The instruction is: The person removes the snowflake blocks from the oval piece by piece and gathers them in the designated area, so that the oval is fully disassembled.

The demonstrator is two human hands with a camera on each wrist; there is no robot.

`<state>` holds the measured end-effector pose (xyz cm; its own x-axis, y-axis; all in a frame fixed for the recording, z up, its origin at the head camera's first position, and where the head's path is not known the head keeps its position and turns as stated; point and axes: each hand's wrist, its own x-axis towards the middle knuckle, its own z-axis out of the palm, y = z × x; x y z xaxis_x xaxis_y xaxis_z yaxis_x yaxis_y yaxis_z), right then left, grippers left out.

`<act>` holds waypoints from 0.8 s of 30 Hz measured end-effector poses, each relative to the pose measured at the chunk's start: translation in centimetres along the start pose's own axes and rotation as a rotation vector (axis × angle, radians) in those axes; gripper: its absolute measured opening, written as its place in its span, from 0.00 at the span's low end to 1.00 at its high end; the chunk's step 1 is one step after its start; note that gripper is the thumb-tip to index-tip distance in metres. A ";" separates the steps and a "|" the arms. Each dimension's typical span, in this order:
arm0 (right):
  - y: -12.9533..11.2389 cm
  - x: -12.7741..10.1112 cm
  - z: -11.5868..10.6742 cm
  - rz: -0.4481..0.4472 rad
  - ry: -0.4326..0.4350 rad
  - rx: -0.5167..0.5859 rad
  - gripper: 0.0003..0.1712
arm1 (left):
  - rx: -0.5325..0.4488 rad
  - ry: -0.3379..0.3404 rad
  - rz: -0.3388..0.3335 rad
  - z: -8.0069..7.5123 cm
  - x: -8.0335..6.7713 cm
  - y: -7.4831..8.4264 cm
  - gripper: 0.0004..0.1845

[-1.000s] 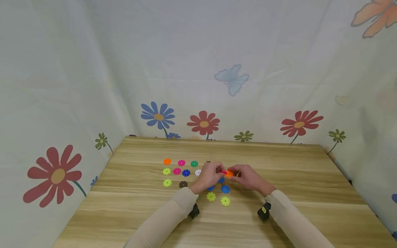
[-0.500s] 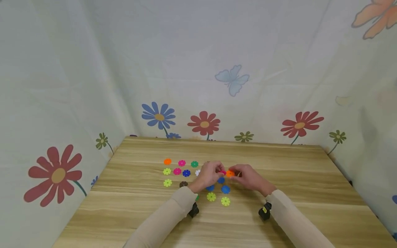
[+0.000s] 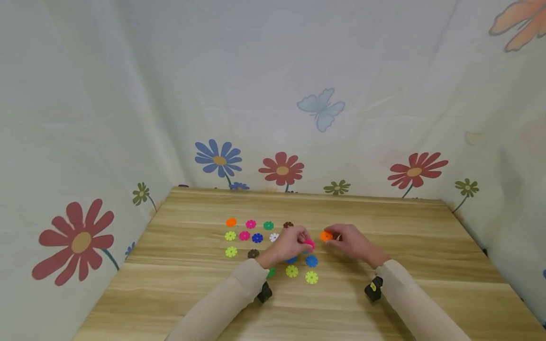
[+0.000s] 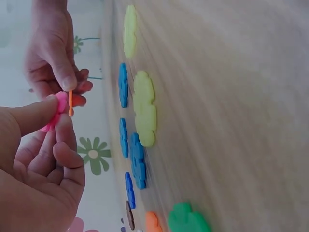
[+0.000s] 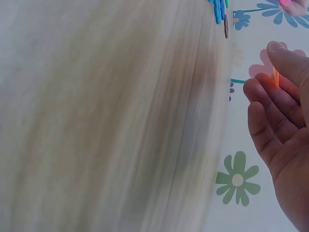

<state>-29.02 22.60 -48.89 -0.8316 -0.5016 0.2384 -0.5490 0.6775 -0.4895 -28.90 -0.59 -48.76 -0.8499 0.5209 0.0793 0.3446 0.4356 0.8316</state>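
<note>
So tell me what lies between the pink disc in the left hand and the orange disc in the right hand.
Nothing: in the head view a bare strip of table separates the pink disc from the orange disc. The left wrist view shows them close but apart.

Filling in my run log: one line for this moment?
left hand: pinches pink disc | right hand: pinches orange disc | discs apart

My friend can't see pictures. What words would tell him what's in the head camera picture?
Two hands hover over a wooden table: the left hand pinches a pink flower disc, the right hand pinches an orange flower disc, slightly apart. More colourful flower discs lie flat on the table, with flower-print curtains behind.
</note>
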 end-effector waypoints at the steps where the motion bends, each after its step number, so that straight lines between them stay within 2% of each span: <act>1: 0.1 0.0 -0.1 0.006 -0.004 -0.001 0.16 | -0.012 -0.013 -0.002 0.1 0.0 0.2 0.06; 11: 0.6 -0.6 -0.8 0.031 -0.005 0.010 0.15 | -0.006 -0.141 0.022 0.9 -0.5 1.8 0.09; 19: 1.1 -0.9 -1.0 0.056 -0.009 -0.011 0.12 | 0.056 -0.256 -0.014 2.1 -0.4 2.6 0.15; 22: 1.3 -1.0 -1.0 0.071 -0.013 -0.002 0.13 | 0.071 -0.295 -0.001 2.7 -0.5 2.9 0.17; 24: 1.5 -1.1 -1.0 0.080 -0.023 -0.001 0.13 | 0.076 -0.316 0.034 3.1 -0.5 3.0 0.17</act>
<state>-29.01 24.75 -49.05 -0.8709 -0.4576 0.1794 -0.4806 0.7167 -0.5054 -26.25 2.75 -48.02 -0.6758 0.7330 -0.0777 0.4100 0.4614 0.7867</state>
